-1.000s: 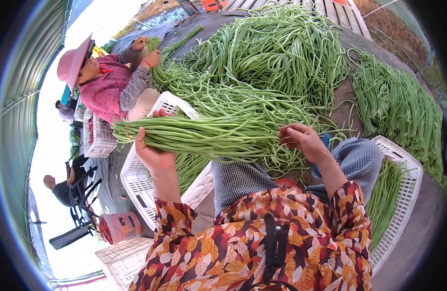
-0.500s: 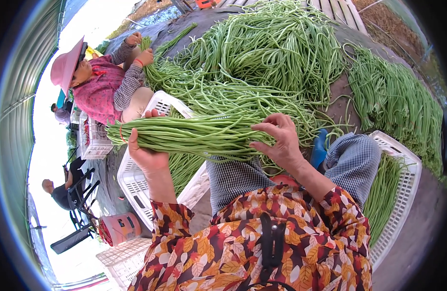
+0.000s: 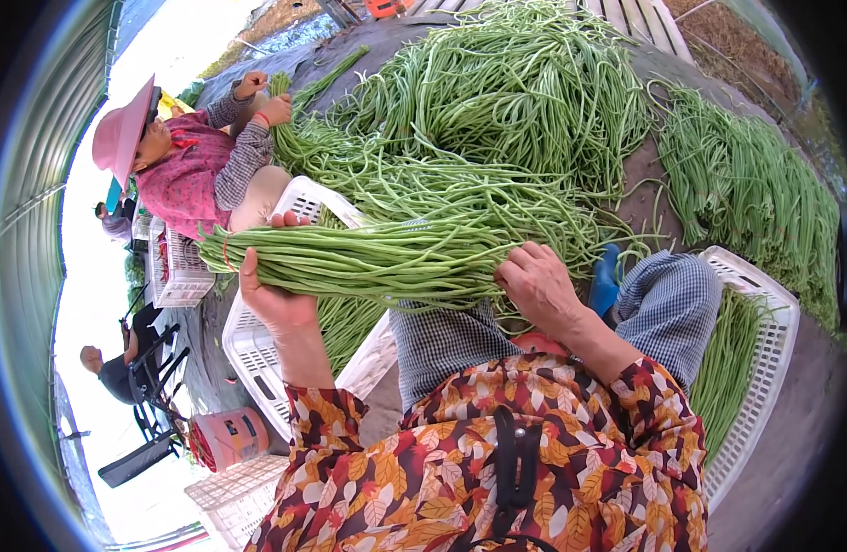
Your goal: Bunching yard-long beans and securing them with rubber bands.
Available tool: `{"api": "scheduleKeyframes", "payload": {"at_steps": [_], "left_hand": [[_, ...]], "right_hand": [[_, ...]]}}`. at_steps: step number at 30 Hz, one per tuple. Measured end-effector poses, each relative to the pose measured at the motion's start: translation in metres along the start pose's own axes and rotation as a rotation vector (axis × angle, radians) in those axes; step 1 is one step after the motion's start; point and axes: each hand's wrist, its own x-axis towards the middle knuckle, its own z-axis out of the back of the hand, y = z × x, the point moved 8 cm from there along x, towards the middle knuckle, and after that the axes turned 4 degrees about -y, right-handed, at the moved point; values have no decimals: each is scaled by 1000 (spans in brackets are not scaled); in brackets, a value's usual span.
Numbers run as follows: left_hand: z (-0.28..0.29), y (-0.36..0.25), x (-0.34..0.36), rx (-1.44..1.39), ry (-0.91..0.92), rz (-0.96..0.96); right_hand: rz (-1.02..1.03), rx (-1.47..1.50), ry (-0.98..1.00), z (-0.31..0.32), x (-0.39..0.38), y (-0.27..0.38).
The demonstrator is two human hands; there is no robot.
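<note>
A long bundle of green yardlong beans (image 3: pixel 377 260) lies crosswise in front of me, with a red band (image 3: pixel 228 250) round its left end. My left hand (image 3: pixel 281 294) is wrapped round the bundle from below, just right of the band, thumb in front and fingertips showing behind. At the bundle's loose right end is my right hand (image 3: pixel 545 287), its fingers pinched together against the bean tips. What exactly lies between those fingertips is hidden. Below the bundle, a white crate (image 3: pixel 258 368) holds more beans.
A big heap of loose beans (image 3: pixel 525 92) covers the ground ahead, another pile (image 3: pixel 745 175) lying to the right. A second white crate (image 3: pixel 764 359) with beans stands by my right knee. At the left, a co-worker in a pink hat (image 3: pixel 125 129) handles beans; a bucket (image 3: pixel 228 435) stands nearer.
My right hand has closed from spread fingers to a pinch at the bundle's right end, shifting slightly right. The left hand keeps its hold. The co-worker's farther hand has moved slightly.
</note>
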Motion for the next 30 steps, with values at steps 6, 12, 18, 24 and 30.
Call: {"api": "scheduleKeyframes", "payload": {"at_steps": [6,12,18,24,30], "left_hand": [[-23,6,-1,-77,225,91],[-35,10,-1,-55,264,96],[-12,12,5,7,36,22],[-7,-8,11,35,8,-29],[-11,-5,13,31,35,-23]], "right_hand": [[-18,-61,51,-10,-5,-3],[-619,368,94,-47,-35,-47],[-1034,802,338,-89,-65,-63],[-858,143,536,-84,-101,-119],[-783,105,394,-62,-78,-116]]}}
